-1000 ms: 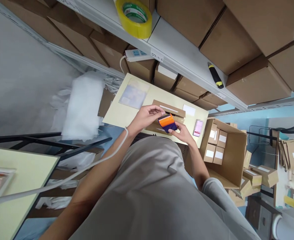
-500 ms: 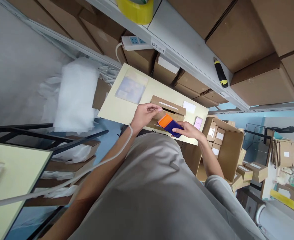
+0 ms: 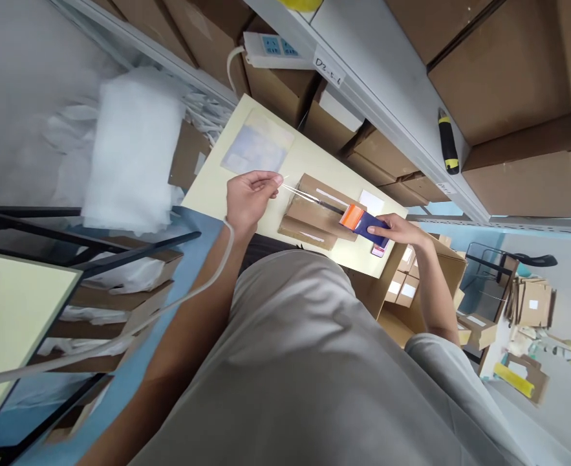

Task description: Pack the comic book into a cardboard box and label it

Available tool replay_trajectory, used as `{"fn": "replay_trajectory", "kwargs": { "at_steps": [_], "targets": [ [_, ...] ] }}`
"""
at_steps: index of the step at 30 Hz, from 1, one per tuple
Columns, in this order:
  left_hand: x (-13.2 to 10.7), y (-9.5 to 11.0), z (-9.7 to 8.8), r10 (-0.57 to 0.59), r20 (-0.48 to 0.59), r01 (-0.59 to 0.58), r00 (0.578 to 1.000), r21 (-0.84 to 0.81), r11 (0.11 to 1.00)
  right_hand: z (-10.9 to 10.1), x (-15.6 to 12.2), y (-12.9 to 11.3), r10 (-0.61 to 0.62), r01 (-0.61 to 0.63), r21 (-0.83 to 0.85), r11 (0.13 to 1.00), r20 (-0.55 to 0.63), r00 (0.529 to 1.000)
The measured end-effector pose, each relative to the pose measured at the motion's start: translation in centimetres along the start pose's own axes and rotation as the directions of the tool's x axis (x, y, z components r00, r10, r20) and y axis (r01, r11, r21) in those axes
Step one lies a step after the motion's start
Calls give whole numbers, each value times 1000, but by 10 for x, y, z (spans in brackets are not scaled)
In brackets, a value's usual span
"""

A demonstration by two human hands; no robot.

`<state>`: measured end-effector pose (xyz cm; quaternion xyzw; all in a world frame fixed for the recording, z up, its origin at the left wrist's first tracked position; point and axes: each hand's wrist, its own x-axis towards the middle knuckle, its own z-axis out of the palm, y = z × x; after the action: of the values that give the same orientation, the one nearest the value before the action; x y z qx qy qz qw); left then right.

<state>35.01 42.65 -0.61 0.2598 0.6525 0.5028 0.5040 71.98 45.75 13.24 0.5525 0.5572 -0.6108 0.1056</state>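
In my right hand is a small dark blue and orange packet, held at its blue end. My left hand pinches one end of a thin, clear strip between thumb and fingertips. That strip runs taut towards the packet's orange end; what it is made of I cannot tell. Below it, a brown cardboard box with white label strips lies on the pale yellow tabletop. Beneath the right hand a small pink card partly shows.
A grey shelf holding cartons and a black-yellow utility knife crosses above the table. A power strip sits on its left. At right stands a large open carton with small boxes inside. A pale cable crosses my left forearm.
My hands have moved apart, the left to the left and the right to the right with the packet. The clear strip now shows stretched between them, and more of the cardboard box is uncovered.
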Motion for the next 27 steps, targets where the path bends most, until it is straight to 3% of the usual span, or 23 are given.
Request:
{"fn": "replay_trajectory", "kwargs": {
  "at_steps": [4, 10, 22, 27],
  "targets": [
    [1, -12, 6, -50, -6, 50, 999, -14, 999, -10, 24, 6, -9, 9, -38, 999, 4, 1000],
    [5, -28, 4, -91, -31, 91, 995, -12, 996, 4, 50, 24, 12, -15, 44, 999, 76, 997],
    [22, -59, 14, -94, -73, 94, 993, -2, 996, 13, 56, 38, 43, -49, 116, 992, 57, 997],
    [30, -85, 27, -223, -22, 223, 975, 18, 975, 15, 60, 40, -4, 1, 82, 997, 33, 999]
  ]
}}
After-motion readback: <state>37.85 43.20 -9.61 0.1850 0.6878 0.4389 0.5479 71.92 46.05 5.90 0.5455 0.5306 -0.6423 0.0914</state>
